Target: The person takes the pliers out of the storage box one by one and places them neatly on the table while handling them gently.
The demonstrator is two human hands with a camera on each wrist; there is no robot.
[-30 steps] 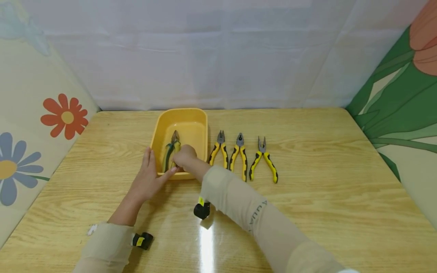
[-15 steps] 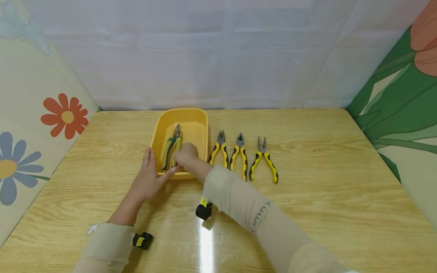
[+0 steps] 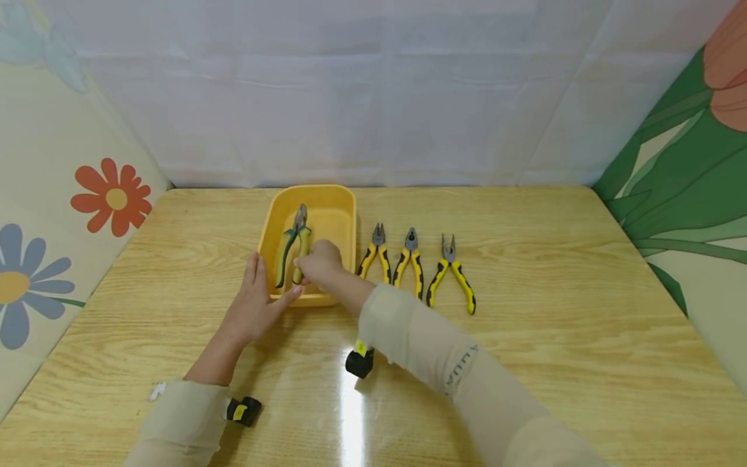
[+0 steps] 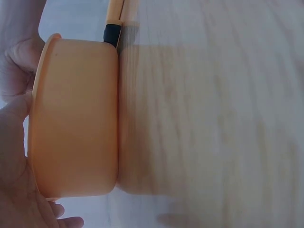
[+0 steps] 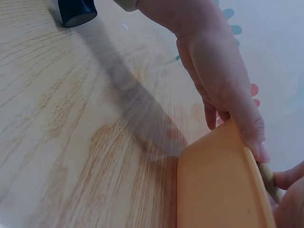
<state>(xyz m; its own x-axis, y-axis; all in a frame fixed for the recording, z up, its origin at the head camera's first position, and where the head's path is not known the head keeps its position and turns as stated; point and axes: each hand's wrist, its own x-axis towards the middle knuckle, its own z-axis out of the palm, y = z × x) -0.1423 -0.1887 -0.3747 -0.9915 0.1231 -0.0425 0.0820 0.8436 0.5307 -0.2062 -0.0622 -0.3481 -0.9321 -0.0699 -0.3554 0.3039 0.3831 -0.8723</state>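
A yellow plastic bin (image 3: pixel 334 224) stands on the table. Inside it lies a pair of pliers (image 3: pixel 299 224) with green-and-yellow handles, jaws toward the back wall. My right hand (image 3: pixel 322 264) reaches into the bin and grips the right handle; the left handle is free. In the right wrist view only part of that handle (image 5: pixel 269 180) shows beyond the rim. My left hand (image 3: pixel 252 310) holds the bin's near left corner, thumb over the front rim and fingers along the left wall. The left wrist view shows the bin's outer front wall (image 4: pixel 78 118).
Right of the bin, three pairs of pliers with yellow-and-black handles lie in a row: the left one (image 3: pixel 376 250), the middle one (image 3: pixel 410 253) and the right one (image 3: pixel 449 259). A white cloth (image 3: pixel 408 97) hangs behind the table. Black cameras (image 3: pixel 244 412) sit at both wrists.
The pliers in the bin have shifted toward the back, and their handles have spread wider. My right hand has moved slightly right and back with the handle. My left hand stays put.
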